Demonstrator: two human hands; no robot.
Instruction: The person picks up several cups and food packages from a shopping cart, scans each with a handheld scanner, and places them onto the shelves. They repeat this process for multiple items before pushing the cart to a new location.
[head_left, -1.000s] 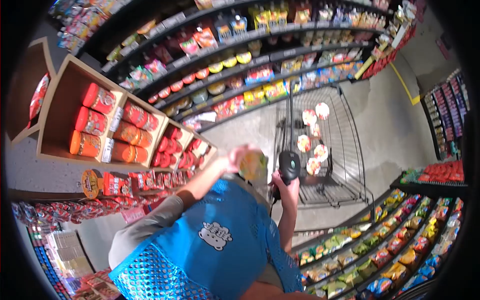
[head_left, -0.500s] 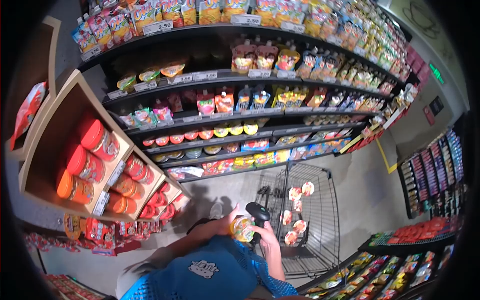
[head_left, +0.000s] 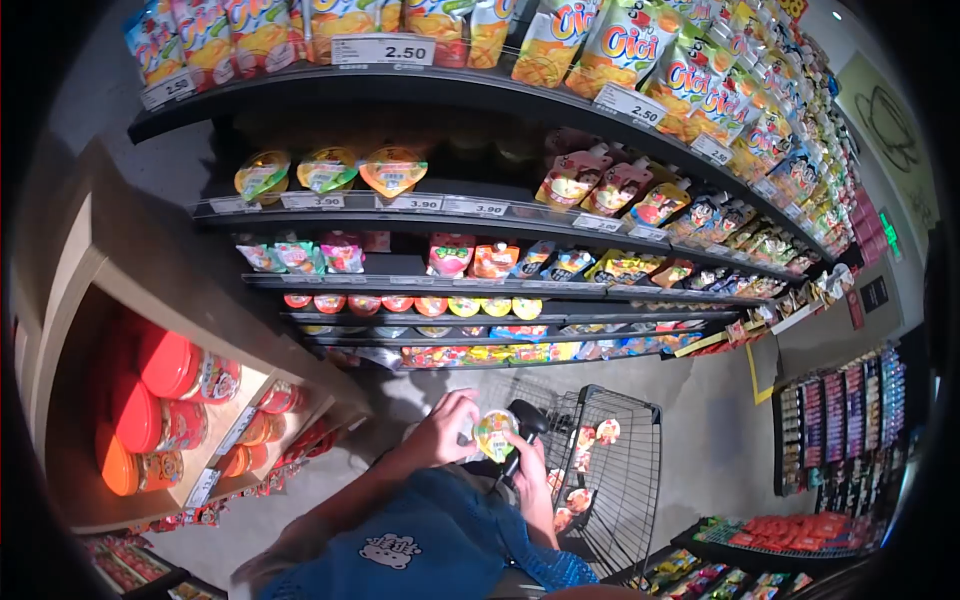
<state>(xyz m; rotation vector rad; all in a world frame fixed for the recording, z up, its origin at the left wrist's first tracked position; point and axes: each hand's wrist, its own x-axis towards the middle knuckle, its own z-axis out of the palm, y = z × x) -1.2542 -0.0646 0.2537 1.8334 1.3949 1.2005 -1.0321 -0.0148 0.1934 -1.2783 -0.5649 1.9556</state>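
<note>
My right hand [head_left: 531, 466] grips a round, clear-lidded jelly cup [head_left: 494, 434] with a green and yellow label, its thumb over the lid. Right beside the cup, against the same hand, is a black rounded-end handle [head_left: 528, 416]. My left hand [head_left: 447, 427] is just left of the cup, its fingers curved and apart with a gap to the cup. Beyond my right hand stands a black wire shopping cart [head_left: 625, 470] holding several small red-and-white packs [head_left: 574, 505].
Ahead, a shelf carries matching jelly cups [head_left: 393, 172], with fruit drink pouches [head_left: 555, 45] above. On the left, a wooden display rack [head_left: 100, 240] holds red-lidded jars [head_left: 160, 365]. More shelving [head_left: 840, 420] stands at the right across the floor.
My left hand has come off the cup and shifted up and left; the right hand keeps the cup. The view has moved closer to the shelves, which now appear larger.
</note>
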